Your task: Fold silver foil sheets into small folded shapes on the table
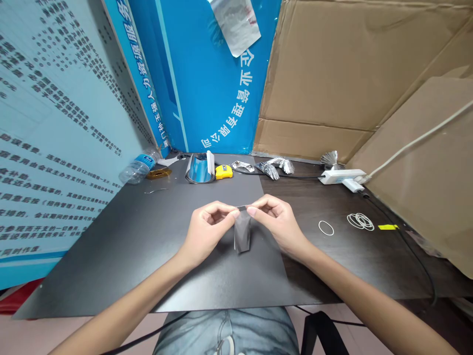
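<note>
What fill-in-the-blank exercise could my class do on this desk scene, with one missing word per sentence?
The left hand and right hand pinch a grey foil strip, which hangs ____ from their fingertips.
A clear plastic water bottle lies on its ____ at the back left.
The tape measure has a ____ case.
Rubber bands lie on the dark wooden desk to the ____ of the black mat.
Missing words: down; side; yellow; right.
</note>
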A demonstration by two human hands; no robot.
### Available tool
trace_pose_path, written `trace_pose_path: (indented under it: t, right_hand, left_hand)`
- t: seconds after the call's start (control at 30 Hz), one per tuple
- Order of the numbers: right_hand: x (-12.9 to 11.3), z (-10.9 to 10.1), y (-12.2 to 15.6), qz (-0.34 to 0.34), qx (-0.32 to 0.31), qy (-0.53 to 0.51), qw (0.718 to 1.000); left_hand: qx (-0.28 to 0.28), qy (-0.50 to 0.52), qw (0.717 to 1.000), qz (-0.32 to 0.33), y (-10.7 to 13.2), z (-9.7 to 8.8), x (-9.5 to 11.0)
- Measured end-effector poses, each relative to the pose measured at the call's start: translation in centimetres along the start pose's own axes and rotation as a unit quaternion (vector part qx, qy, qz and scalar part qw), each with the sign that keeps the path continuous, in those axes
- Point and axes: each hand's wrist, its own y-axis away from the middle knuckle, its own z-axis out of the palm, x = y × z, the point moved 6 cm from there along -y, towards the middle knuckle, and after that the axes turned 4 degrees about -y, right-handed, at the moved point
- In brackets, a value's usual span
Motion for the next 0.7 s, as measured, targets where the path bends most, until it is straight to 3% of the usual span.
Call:
trace_pose_path:
  t: [0.2,0.4,0.7]
  right_hand:
    - [1.4,-0.2,-0.2,0.037,-0.021,-0.014,0.999]
    - [2.5,0.7,-0.2,0.093,-0.058,-0.043,0.993]
    - [2.0,0.4,-0.2,0.047,-0.008,-0.033,0.998]
  left_hand:
    - [-0.055,0.016,0.998,-0.006,-0.3,0.6,-0.3]
    - [-0.042,0.02,0.999,-0.017,-0.6,0.3,-0.8]
    - [-0.056,0.026,0.996,-0.056,-0.7,0.8,-1.2]
